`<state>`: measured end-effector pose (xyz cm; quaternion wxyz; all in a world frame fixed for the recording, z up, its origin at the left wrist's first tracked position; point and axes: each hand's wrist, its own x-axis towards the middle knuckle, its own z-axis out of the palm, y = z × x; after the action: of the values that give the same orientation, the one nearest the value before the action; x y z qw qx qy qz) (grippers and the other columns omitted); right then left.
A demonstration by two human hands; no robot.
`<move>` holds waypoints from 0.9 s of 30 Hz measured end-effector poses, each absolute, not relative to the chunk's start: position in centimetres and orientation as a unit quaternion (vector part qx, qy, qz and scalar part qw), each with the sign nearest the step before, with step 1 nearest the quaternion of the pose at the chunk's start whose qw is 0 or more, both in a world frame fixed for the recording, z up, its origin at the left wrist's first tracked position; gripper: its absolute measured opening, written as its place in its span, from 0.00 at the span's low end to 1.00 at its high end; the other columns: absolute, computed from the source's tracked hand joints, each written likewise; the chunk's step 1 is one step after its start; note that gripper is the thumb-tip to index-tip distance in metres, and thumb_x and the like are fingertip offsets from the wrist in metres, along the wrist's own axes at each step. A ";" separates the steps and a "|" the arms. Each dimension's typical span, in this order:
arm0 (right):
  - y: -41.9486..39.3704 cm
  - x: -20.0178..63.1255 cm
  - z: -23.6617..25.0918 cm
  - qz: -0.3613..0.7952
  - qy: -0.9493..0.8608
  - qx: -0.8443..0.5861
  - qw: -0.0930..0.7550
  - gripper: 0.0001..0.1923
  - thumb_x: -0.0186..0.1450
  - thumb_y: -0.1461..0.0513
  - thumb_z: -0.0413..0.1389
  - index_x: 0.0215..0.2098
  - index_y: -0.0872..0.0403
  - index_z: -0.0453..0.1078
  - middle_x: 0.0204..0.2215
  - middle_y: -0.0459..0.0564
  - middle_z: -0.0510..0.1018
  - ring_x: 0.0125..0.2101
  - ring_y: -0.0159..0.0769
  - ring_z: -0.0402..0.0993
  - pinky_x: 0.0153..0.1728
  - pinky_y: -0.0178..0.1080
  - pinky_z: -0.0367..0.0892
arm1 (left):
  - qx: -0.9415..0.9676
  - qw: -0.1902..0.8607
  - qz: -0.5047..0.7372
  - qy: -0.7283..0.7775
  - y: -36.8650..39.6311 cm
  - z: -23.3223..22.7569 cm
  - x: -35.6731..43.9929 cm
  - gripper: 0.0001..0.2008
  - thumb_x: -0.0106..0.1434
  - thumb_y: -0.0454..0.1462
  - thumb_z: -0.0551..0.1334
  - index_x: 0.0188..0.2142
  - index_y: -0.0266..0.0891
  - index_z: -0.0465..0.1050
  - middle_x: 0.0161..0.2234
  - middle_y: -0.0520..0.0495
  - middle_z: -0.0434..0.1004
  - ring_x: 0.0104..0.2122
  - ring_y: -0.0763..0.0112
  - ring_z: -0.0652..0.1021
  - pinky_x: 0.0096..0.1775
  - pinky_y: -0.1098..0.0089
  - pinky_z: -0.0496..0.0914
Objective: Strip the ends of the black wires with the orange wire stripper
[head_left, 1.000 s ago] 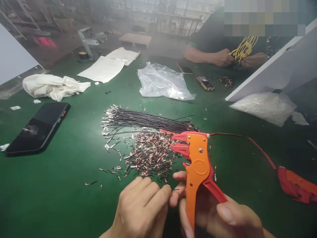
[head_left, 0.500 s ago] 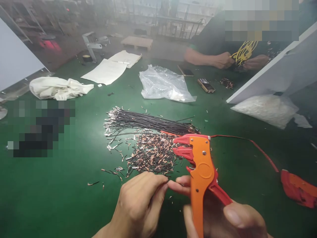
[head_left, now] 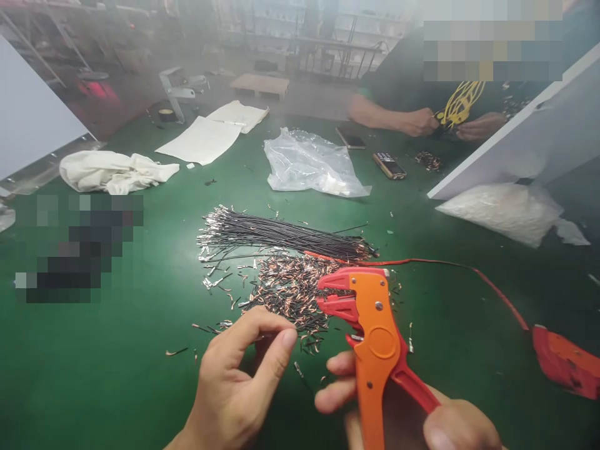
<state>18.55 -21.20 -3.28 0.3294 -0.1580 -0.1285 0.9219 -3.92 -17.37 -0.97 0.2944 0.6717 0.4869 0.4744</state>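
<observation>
My right hand (head_left: 459, 422) is wrapped around an orange and red wire stripper (head_left: 380, 340), held upright with its jaws pointing left and apart. Two of its fingers stick out left of the handle. To the left, my left hand (head_left: 244, 375) has thumb and index finger pressed together in a pinch; anything between them is hidden. Beyond both hands lies a heap of short black wire offcuts (head_left: 285, 287) with bare copper ends. Behind that heap is a bundle of long black wires (head_left: 281, 231) with metal terminals at the left end. A small terminal piece (head_left: 299, 370) lies between my hands.
A red strip (head_left: 440, 260) runs right to another red and orange tool (head_left: 565, 359). Farther back are a clear plastic bag (head_left: 312, 162), papers (head_left: 201, 140), a white cloth (head_left: 115, 172) and a phone (head_left: 389, 166). Across the table, a co-worker's hands (head_left: 419, 122) hold yellow wires (head_left: 462, 103).
My left hand has moved left, away from the right hand's fingers. The wire stripper has shifted slightly left and down. A small terminal piece now shows between my hands.
</observation>
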 end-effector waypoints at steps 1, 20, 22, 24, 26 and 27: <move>-21.1 18.6 -3.4 0.926 -0.123 -0.155 0.321 0.37 0.49 0.62 0.64 0.58 0.56 0.68 0.54 0.58 0.77 0.36 0.35 0.78 0.37 0.36 0.66 | 0.671 0.286 0.475 0.493 -17.4 -1.0 -4.0 0.06 0.64 0.33 0.61 0.30 0.43 0.73 0.25 0.58 0.74 0.25 0.79 0.75 0.25 0.82 0.68; -21.0 17.6 -3.8 0.940 -0.106 -0.080 0.314 0.37 0.47 0.66 0.55 0.56 0.64 0.68 0.42 0.60 0.83 0.39 0.34 0.82 0.41 0.33 0.71 | 0.692 0.278 0.504 0.437 -18.5 -1.2 -3.7 0.09 0.61 0.27 0.61 0.37 0.43 0.71 0.27 0.55 0.73 0.30 0.76 0.75 0.29 0.78 0.67; -21.0 17.6 -4.0 0.937 -0.116 -0.096 0.316 0.37 0.45 0.66 0.54 0.56 0.65 0.68 0.41 0.61 0.84 0.37 0.35 0.82 0.40 0.34 0.72 | 0.690 0.279 0.498 0.446 -18.5 -1.1 -4.0 0.08 0.62 0.28 0.61 0.37 0.43 0.71 0.28 0.55 0.73 0.31 0.75 0.75 0.31 0.77 0.68; -21.0 17.5 -4.2 0.933 -0.123 -0.102 0.323 0.38 0.45 0.66 0.54 0.56 0.66 0.68 0.39 0.62 0.84 0.35 0.35 0.82 0.38 0.34 0.72 | 0.687 0.279 0.494 0.454 -18.5 -1.1 -4.3 0.08 0.63 0.28 0.60 0.37 0.43 0.71 0.29 0.54 0.74 0.32 0.75 0.76 0.33 0.77 0.69; -21.0 17.5 -4.2 0.930 -0.122 -0.101 0.331 0.38 0.45 0.66 0.54 0.56 0.66 0.67 0.39 0.63 0.84 0.35 0.36 0.82 0.37 0.34 0.72 | 0.685 0.277 0.493 0.458 -18.5 -1.2 -4.4 0.08 0.63 0.28 0.60 0.37 0.43 0.71 0.29 0.54 0.75 0.33 0.75 0.76 0.36 0.76 0.70; -21.1 17.5 -4.2 0.930 -0.119 -0.098 0.335 0.37 0.46 0.65 0.54 0.56 0.66 0.67 0.39 0.62 0.84 0.35 0.36 0.82 0.37 0.34 0.72 | 0.687 0.274 0.494 0.457 -18.5 -1.2 -4.3 0.08 0.63 0.28 0.60 0.37 0.43 0.71 0.29 0.54 0.75 0.33 0.75 0.76 0.36 0.76 0.70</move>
<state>17.45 -21.09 -4.23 0.3346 -0.0983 -0.1194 0.9296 -4.35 -18.49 -1.23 0.2741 0.6869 0.4570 0.4941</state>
